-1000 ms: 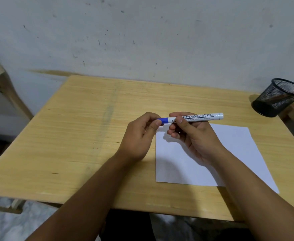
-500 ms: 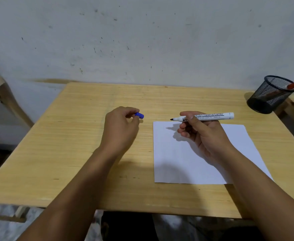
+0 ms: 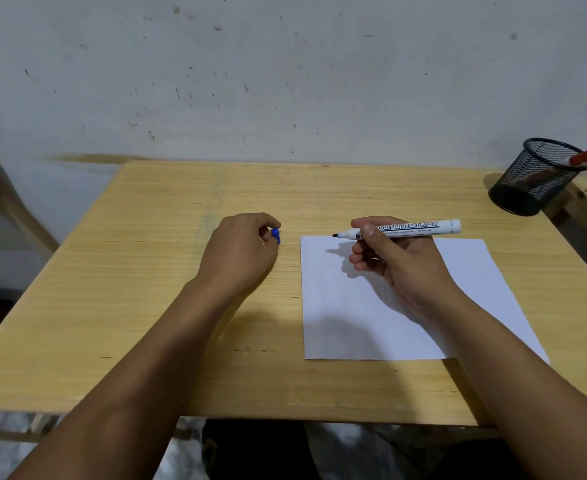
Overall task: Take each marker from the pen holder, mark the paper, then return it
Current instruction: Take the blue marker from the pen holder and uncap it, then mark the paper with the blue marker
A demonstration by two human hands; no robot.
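Wooden table point(image 3: 146, 306) bears paper point(image 3: 354, 323), pen holder point(image 3: 534, 181).

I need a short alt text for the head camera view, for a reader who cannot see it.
A right hand holds an uncapped marker above white paper on a wooden table; the left hand holds its blue cap. A mesh pen holder stands far right.

Bare forearms, no sleeves, dark trousers point(image 3: 257, 452)
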